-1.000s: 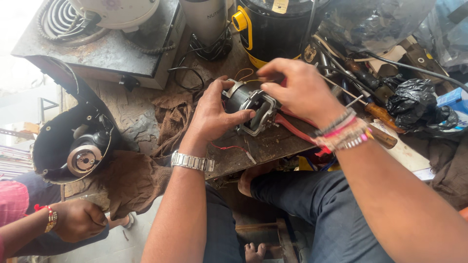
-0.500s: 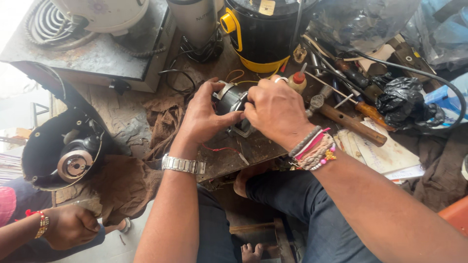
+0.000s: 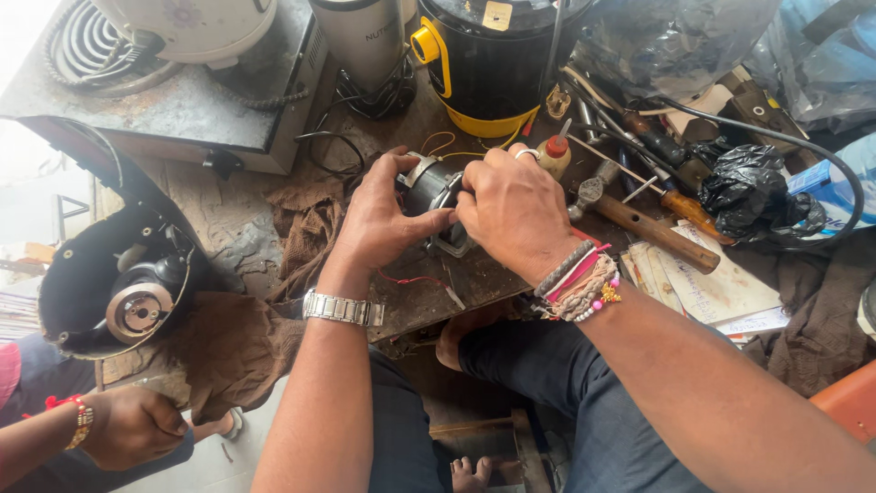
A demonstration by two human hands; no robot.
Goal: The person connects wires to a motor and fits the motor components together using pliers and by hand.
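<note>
I am clamping both my left hand (image 3: 388,224) and right hand (image 3: 516,210) on the small motor (image 3: 436,196), now drawn closer before the yellow-and-black canister (image 3: 488,64), steadying it.

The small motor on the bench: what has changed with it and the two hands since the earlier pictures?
The right hand has slid from the motor's right side over its top, now covering most of the small motor. The left hand keeps its grip on the motor's left side. The motor stays on the workbench, in front of the yellow-and-black appliance; the hammer lies unmoved.
</note>
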